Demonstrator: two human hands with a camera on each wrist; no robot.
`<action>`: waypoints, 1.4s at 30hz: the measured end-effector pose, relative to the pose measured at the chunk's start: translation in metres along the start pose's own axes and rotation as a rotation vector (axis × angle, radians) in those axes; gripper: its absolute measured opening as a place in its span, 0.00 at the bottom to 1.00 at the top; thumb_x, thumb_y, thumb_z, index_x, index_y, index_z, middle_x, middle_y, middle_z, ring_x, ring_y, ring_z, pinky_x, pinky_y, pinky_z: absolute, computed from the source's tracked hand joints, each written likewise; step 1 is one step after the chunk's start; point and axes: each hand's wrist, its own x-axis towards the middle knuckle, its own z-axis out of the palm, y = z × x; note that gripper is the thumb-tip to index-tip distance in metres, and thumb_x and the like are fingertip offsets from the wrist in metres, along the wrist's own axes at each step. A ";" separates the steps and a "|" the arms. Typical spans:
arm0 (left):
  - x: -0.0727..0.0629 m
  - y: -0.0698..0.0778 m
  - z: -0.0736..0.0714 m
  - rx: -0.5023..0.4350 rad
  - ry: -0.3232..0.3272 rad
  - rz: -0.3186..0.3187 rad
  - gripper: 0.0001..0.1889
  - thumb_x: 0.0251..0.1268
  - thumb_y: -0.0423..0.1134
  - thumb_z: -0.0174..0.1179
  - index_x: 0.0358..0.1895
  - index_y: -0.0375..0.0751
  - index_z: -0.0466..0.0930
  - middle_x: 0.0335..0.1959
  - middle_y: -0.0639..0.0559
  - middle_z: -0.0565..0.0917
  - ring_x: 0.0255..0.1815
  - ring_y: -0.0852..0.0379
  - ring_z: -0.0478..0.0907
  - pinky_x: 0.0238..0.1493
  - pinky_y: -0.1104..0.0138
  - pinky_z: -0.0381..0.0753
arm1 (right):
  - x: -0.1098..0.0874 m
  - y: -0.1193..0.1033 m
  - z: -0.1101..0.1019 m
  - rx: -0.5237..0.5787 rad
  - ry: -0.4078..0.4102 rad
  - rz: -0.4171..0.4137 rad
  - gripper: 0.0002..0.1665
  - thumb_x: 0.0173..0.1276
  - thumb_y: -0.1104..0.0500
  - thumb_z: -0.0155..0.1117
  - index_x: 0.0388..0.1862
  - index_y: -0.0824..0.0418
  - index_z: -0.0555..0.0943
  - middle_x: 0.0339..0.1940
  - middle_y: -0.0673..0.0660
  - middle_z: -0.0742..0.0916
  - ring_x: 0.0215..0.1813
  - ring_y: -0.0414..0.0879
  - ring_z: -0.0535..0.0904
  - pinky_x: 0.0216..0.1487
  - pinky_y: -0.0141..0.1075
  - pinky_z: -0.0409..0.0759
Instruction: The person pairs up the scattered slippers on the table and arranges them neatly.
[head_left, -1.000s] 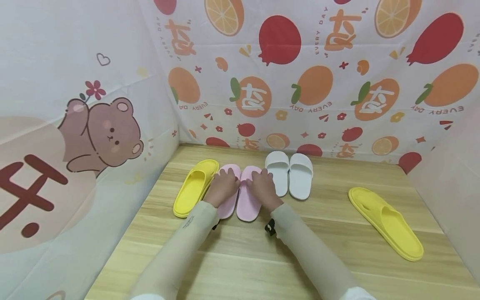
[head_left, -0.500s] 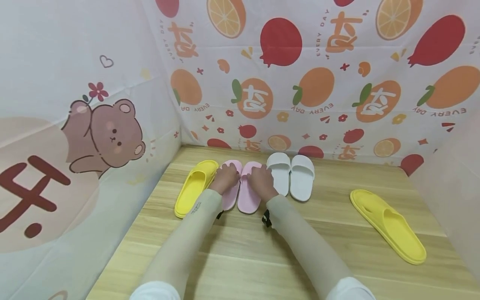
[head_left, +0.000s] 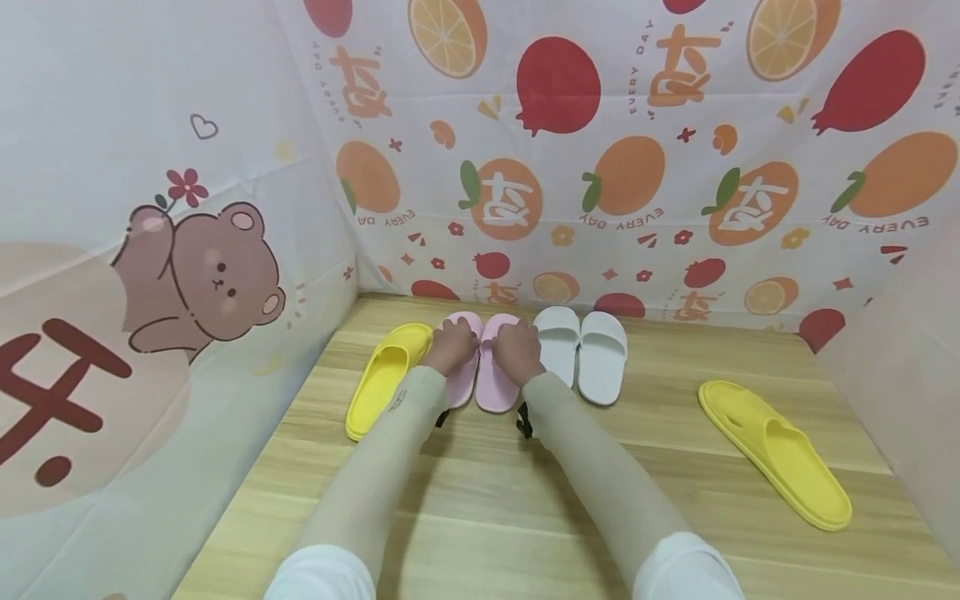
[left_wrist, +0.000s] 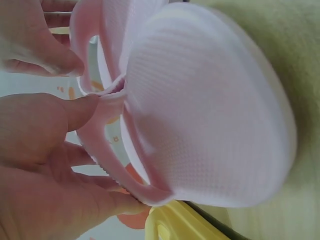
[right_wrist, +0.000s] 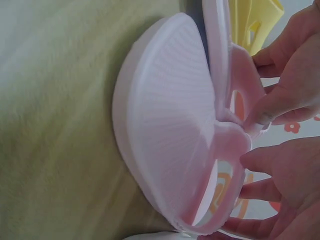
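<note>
Two pink slippers, a left one (head_left: 461,385) and a right one (head_left: 495,390), lie side by side on the wooden floor, toes toward the back wall. My left hand (head_left: 450,347) grips the left slipper by its strap. On the right slipper's strap, my right hand (head_left: 516,353) has its thumb and fingers. Up close in the left wrist view, the thumb of the left hand (left_wrist: 35,145) lies at the strap's inner end and the fingers spread along its front edge. The right hand (right_wrist: 287,180) holds its strap similarly in the right wrist view.
A yellow slipper (head_left: 378,385) lies just left of the pink pair. Two white slippers (head_left: 602,367) stand close on the right. Farther right, another yellow slipper (head_left: 783,458) lies askew, toe toward the back. A fruit-printed cloth (head_left: 558,167) covers the back wall; a bear-printed cloth (head_left: 225,275) hangs at left.
Both hands have moved forward with the pink slippers, which now lie nearer the back wall, their toes about level with the white pair. The yellow and white slippers stay where they were.
</note>
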 end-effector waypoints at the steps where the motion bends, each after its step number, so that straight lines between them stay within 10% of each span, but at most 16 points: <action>1: 0.002 -0.001 -0.001 -0.005 -0.005 -0.002 0.29 0.77 0.47 0.50 0.68 0.25 0.63 0.64 0.24 0.70 0.66 0.30 0.69 0.69 0.44 0.66 | 0.002 0.000 0.000 -0.004 0.003 -0.006 0.21 0.72 0.48 0.61 0.37 0.65 0.87 0.45 0.69 0.85 0.49 0.62 0.79 0.47 0.50 0.80; 24: 0.018 0.003 -0.004 -0.146 -0.039 -0.063 0.37 0.76 0.48 0.48 0.79 0.32 0.49 0.75 0.23 0.55 0.73 0.24 0.57 0.74 0.37 0.57 | 0.033 0.005 -0.002 -0.028 -0.074 0.041 0.23 0.70 0.43 0.63 0.46 0.61 0.86 0.50 0.67 0.85 0.51 0.60 0.82 0.49 0.54 0.82; 35: 0.018 0.009 -0.008 -0.075 0.077 0.019 0.35 0.76 0.53 0.46 0.77 0.36 0.57 0.76 0.30 0.60 0.76 0.31 0.56 0.73 0.40 0.59 | 0.030 0.013 -0.015 -0.137 -0.003 -0.072 0.20 0.72 0.45 0.60 0.43 0.60 0.85 0.43 0.59 0.88 0.46 0.57 0.84 0.48 0.53 0.80; 42: -0.009 0.007 -0.026 -0.044 0.165 0.128 0.33 0.75 0.52 0.49 0.76 0.37 0.60 0.73 0.30 0.61 0.76 0.32 0.51 0.71 0.37 0.59 | 0.021 0.043 -0.048 -0.256 0.094 -0.175 0.19 0.72 0.45 0.58 0.42 0.57 0.87 0.40 0.59 0.88 0.50 0.58 0.82 0.54 0.54 0.78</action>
